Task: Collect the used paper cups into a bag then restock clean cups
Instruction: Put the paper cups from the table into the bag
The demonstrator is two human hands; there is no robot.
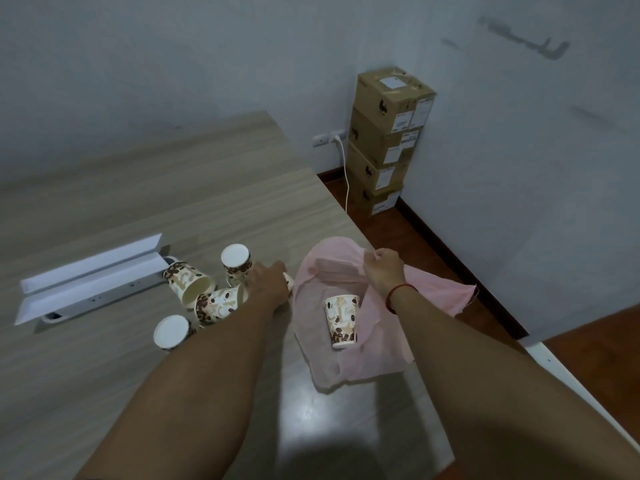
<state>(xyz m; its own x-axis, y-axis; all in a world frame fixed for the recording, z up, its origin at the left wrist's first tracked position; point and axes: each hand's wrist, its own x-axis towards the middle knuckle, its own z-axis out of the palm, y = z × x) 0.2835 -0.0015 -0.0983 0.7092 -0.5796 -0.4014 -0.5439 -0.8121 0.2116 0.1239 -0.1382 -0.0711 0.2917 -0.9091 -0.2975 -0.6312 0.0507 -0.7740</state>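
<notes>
Now pinches the pink bag (349, 362) by its rim with the right hand (382, 268), lifting that edge so the mouth gapes toward the cups. Already has one cup (341, 320) lying inside. Reaches the left hand (270, 282) across, fingers apparently curled round a paper cup (289, 280) right at the bag's mouth, placed to slide straight in. Leaves four more cups (188, 282) clustered on the tabletop (138, 188) just left: two tipped over, two upside down.

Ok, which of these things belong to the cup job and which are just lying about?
Job: bag, cup on bag, loose cups, right hand holding the bag, left hand at the cups.
Lying about: boxes, cable, white flap.
</notes>
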